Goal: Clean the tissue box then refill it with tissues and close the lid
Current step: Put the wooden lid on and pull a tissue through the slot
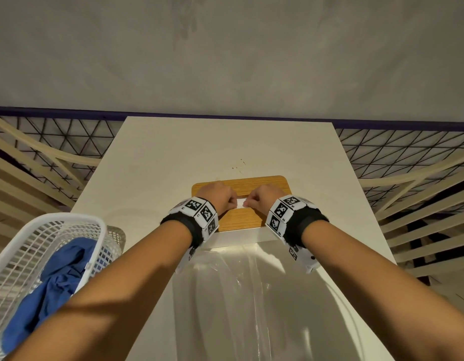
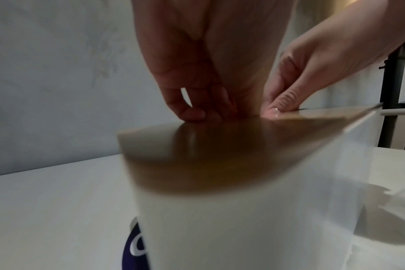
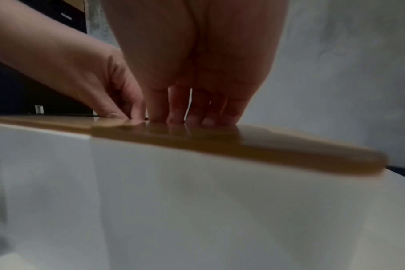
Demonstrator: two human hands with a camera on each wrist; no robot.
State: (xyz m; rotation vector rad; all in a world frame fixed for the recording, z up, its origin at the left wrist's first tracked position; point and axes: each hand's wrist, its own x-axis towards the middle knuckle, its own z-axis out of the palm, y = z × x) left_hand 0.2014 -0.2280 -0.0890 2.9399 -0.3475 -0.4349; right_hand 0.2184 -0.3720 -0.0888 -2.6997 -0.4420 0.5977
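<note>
A white tissue box [image 1: 238, 237] with a wooden lid [image 1: 264, 185] stands on the white table [image 1: 199, 147]; the lid lies flat on the box. A bit of white tissue [image 1: 240, 202] shows at the slot in the lid's middle. My left hand [image 1: 220, 195] and right hand [image 1: 259, 198] meet over the slot with curled fingers and pinch the tissue from either side. In the left wrist view my left hand [image 2: 197, 113] touches the lid [image 2: 220, 146] with thumb against fingertips. In the right wrist view my right hand [image 3: 185, 117] points down onto the lid [image 3: 266, 146].
A crumpled clear plastic wrapper [image 1: 238, 295] lies on the table between the box and me. At the left stands a white mesh basket [image 1: 56, 222] holding a blue cloth [image 1: 59, 269]. Wooden slats and wire mesh flank the table on both sides; a wall is behind.
</note>
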